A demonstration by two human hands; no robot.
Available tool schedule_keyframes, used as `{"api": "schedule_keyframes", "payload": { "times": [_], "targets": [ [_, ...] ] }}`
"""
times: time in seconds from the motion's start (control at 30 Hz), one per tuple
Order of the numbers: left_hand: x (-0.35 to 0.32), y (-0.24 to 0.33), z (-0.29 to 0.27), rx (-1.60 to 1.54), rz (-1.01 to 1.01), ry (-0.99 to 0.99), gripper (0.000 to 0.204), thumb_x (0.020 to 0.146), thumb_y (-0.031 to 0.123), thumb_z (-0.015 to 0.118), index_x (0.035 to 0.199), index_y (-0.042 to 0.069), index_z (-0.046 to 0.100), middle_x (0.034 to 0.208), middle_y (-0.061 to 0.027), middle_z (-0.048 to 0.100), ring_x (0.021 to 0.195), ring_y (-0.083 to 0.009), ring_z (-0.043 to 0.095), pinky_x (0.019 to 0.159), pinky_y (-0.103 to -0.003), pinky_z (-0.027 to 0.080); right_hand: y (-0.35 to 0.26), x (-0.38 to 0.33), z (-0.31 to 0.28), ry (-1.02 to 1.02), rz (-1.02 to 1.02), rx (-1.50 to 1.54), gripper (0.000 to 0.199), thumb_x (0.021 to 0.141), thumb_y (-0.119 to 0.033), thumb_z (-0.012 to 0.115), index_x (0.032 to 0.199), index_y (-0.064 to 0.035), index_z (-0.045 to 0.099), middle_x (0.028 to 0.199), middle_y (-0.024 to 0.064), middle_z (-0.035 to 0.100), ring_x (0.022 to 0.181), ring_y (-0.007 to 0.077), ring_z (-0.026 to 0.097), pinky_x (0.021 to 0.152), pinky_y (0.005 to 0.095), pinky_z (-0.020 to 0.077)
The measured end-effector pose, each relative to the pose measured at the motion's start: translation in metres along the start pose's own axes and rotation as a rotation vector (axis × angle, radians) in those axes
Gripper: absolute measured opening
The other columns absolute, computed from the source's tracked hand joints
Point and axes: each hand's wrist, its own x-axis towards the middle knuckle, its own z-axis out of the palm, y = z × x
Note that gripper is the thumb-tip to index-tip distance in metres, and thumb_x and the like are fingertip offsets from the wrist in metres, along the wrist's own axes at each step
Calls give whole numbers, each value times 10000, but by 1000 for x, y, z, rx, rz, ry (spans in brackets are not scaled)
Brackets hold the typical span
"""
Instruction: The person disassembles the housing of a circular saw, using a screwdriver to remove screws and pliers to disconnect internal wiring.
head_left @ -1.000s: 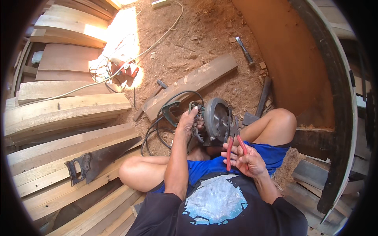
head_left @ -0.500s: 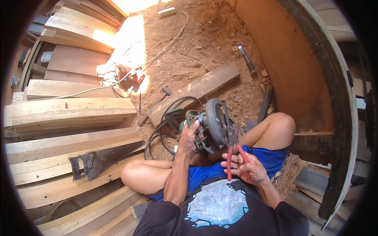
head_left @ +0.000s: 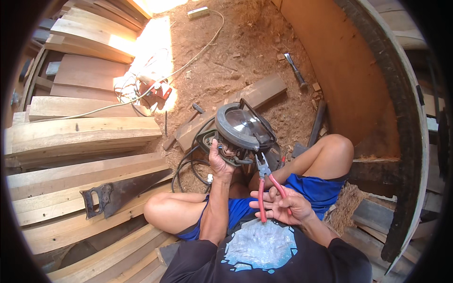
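Observation:
My left hand (head_left: 220,162) grips a circular saw (head_left: 243,125) by its opened rear housing, where some wires show. The saw is tilted, with its round blade and grey guard facing up. In my right hand (head_left: 290,207) is a pair of pliers (head_left: 265,177) with red handles. The handles are spread and the jaws slightly apart, close to the saw's near edge. I cannot tell whether the jaw tips touch the saw. A black power cord (head_left: 180,170) loops down left of the saw.
A handsaw (head_left: 120,193) lies on the stacked planks (head_left: 85,134) at left. Beyond the circular saw, a thick board (head_left: 264,92) rests on sawdust. A chisel (head_left: 296,71) lies near the brown panel (head_left: 358,85) at right. A red power tool (head_left: 160,89) and a pale cable sit farther off.
The circular saw has been turned in my left hand, so its blade now faces up. The pliers have shifted left and slightly toward me, still in my right hand.

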Motion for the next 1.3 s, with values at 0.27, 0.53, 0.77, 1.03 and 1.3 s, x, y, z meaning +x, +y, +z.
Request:
{"api": "schedule_keyframes", "payload": {
  "times": [0.27, 0.53, 0.77, 1.03, 1.3],
  "targets": [
    [-5, -9, 18, 96, 63, 255, 424, 1068, 489, 592, 1085, 69, 650, 793, -35, 613, 801, -213, 638, 783, -373, 550, 1, 8, 2, -43, -18, 24, 305, 979, -55, 717, 1273, -36, 637, 1655, 275, 420, 1502, 476, 463, 1210, 658, 415],
    [-3, -15, 6, 33, 25, 138, 465, 1069, 514, 585, 927, 74, 635, 757, -31, 600, 737, -203, 607, 685, -345, 512, 4, 11, -5, -21, -21, 112, 310, 959, -28, 705, 1263, -39, 645, 1617, 282, 449, 1441, 458, 524, 1185, 628, 458],
    [-7, -15, 17, -44, 10, 100, 480, 1095, 482, 542, 1207, 30, 663, 1042, -120, 739, 995, -296, 711, 927, -455, 570, 13, 22, 14, -33, 25, 381, 241, 958, -30, 645, 1173, -141, 642, 1263, 131, 575, 1100, 235, 569, 933, 425, 507],
    [-7, -12, 9, 23, 28, 153, 671, 1102, 525, 480, 1497, -13, 541, 1481, -235, 633, 1368, -404, 603, 1198, -562, 453, -4, 18, 21, 175, 50, 10, 223, 955, 2, 592, 1123, -136, 545, 1134, 127, 579, 957, 233, 612, 804, 426, 550],
    [-13, -20, 14, -7, 18, 170, 560, 1100, 487, 553, 1423, 32, 601, 1309, -177, 718, 1189, -334, 708, 1023, -500, 587, -20, 6, 32, 613, 108, -893, 264, 998, -30, 542, 1261, -50, 549, 1149, 175, 682, 889, 241, 723, 736, 396, 635]
  ]
}}
